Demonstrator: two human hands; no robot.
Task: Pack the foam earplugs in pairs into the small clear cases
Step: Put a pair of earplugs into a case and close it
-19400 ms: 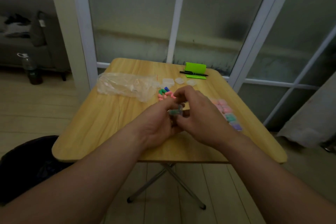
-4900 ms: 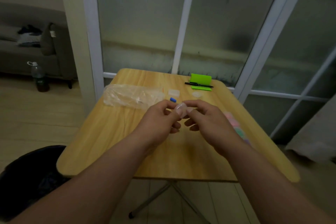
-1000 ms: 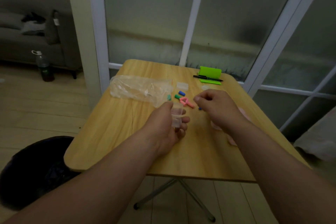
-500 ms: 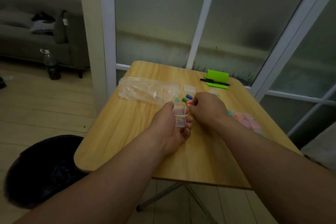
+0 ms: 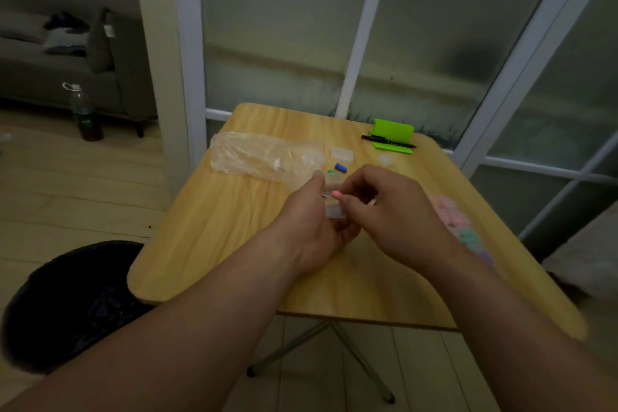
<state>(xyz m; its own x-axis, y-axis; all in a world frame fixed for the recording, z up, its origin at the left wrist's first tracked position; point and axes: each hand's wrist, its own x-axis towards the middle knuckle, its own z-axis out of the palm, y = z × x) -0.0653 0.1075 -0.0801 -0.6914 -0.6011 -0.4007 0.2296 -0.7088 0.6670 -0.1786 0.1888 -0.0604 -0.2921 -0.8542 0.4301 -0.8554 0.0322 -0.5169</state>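
The right grip [image 5: 384,207] has carried a pinched pink earplug [image 5: 337,193] over to the clear case [image 5: 334,212] held in the left grip [image 5: 309,221] just beside it, so it can go in next.

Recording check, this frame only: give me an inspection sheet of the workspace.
Surface: wooden table, on folding legs.
Job's things: blue earplug and green earplug loose by the plastic bag; spare case beyond them; filled cases at the right edge.
Clutter: green stand, black pen.
Hands: left hand holds a clear case; right hand pinches a pink earplug at it.
Cables: nothing seen.
Surroundings: black bin, sofa, bottle, glass doors.
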